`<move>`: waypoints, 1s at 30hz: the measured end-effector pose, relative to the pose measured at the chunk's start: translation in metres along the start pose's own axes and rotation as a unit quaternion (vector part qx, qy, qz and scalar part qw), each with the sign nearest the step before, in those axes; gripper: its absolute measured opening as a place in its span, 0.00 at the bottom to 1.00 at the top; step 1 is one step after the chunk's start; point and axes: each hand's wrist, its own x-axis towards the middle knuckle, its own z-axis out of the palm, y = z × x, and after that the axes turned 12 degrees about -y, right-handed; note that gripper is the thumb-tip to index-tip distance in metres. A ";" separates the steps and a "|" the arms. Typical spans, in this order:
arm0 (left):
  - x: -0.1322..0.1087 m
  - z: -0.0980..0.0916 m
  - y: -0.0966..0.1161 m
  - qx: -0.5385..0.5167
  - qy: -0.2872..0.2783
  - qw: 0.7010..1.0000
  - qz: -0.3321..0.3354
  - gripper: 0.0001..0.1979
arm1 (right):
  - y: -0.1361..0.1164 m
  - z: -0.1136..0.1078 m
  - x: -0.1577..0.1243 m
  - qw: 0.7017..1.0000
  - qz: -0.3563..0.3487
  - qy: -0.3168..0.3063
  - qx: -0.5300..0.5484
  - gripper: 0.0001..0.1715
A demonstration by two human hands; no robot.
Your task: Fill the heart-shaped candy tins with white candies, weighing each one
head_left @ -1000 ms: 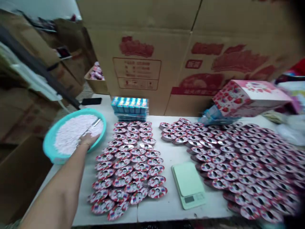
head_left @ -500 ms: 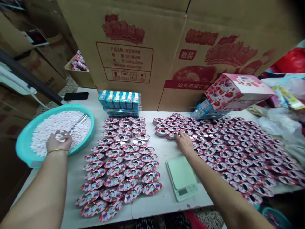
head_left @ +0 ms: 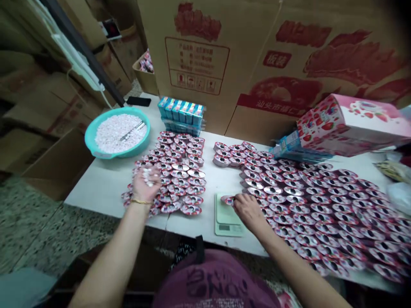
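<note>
The left hand (head_left: 146, 183) hovers palm-up at centre left of the frame, cupped around a small heap of white tablets (head_left: 148, 176), fingers curled partly closed about them. It hangs over the left block of small red-and-pink foil-lidded oval cups (head_left: 180, 171), which lie in overlapping rows on the white worktop (head_left: 99, 188).

The right hand (head_left: 246, 208) sits just right of centre, low in the frame, its thumb and fingers pinched on a single red-and-pink oval cup (head_left: 228, 199). That cup rests on or just above the platform of the pale green digital kitchen scale (head_left: 224, 217); which of the two cannot be told. The scale stands at the near edge of the worktop, between the two blocks of cups.

A much larger spread of the same oval cups (head_left: 321, 205) fills the right half of the worktop. At upper left, a turquoise round plastic basin (head_left: 93, 143) holds more white tablets, with a metal scoop (head_left: 132, 130) lying in them. Beside it stands a stack of blue cartons (head_left: 181, 114), and behind that large brown cardboard boxes with red print (head_left: 257, 51). A pink strawberry-printed box (head_left: 346, 124) lies tilted at right.
</note>
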 end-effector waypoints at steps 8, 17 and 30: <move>-0.090 -0.006 -0.161 -0.089 0.016 0.982 -0.168 0.08 | -0.029 0.011 -0.048 0.989 -0.025 0.024 0.145 0.11; -0.107 -0.039 -0.198 -0.025 0.091 0.961 -0.258 0.09 | -0.105 -0.021 -0.043 0.975 -0.175 0.019 0.134 0.12; -0.119 -0.045 -0.183 0.043 0.064 0.941 -0.329 0.15 | -0.135 -0.001 -0.029 0.970 -0.142 0.001 0.199 0.06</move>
